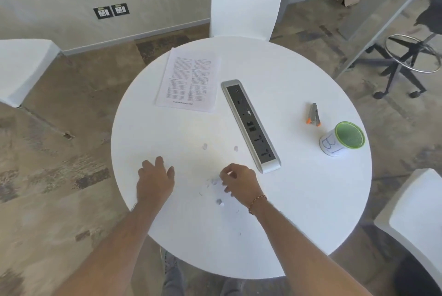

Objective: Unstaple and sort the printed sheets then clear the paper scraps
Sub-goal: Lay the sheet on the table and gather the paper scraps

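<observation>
A stack of printed sheets lies flat at the far left of the round white table. Small white paper scraps lie near the front: two further out, a cluster by my right hand, one more closer to me. My right hand hovers over the cluster with fingers curled, pinching at scraps. My left hand rests flat on the table near its left edge, fingers spread, holding nothing. A grey and orange staple remover lies at the right, beside a green-rimmed cup with a handwritten label.
A silver power strip is set diagonally into the table's middle. White chairs stand at the far side, left and right. An office stool's base stands at the far right on the floor.
</observation>
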Available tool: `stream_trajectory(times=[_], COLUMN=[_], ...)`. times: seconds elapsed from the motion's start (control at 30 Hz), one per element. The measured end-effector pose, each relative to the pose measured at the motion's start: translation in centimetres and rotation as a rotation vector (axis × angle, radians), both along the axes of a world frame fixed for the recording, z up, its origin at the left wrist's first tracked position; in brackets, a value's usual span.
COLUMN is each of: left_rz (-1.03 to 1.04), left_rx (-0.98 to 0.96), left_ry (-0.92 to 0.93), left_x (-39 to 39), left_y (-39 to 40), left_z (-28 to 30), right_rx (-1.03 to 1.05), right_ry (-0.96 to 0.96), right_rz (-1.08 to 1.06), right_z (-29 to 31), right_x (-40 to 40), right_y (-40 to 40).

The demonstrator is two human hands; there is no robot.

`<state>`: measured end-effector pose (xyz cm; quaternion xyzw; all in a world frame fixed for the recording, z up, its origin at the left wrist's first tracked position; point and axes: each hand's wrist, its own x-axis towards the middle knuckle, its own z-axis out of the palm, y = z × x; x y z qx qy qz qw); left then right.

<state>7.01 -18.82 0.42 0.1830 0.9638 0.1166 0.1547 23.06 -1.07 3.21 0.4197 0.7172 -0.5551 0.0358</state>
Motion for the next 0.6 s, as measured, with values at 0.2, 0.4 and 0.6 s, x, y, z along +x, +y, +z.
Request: stream_trajectory(times=[0.2, 0.4, 0.6], left_rz=[-0.019, -0.056, -0.025], left_rx=[0.028, 0.152, 0.401], left_ry=[-0.02, -0.112, -0.267], left_x=[0.4, 2.7, 4.2], left_y=[-0.1, 2.8, 4.7], left_z=[-2.1, -2.0, -1.5], right_rx=[-0.241, -0.357, -0.056], right_ry=[-0.188, -0.329, -0.168], right_rz=[0.053, 0.129, 0.079], right_z=[0.3, 0.4, 0.1], right_x=[4.4, 5.7, 7.0], right_y=[-0.8, -0.9, -0.9])
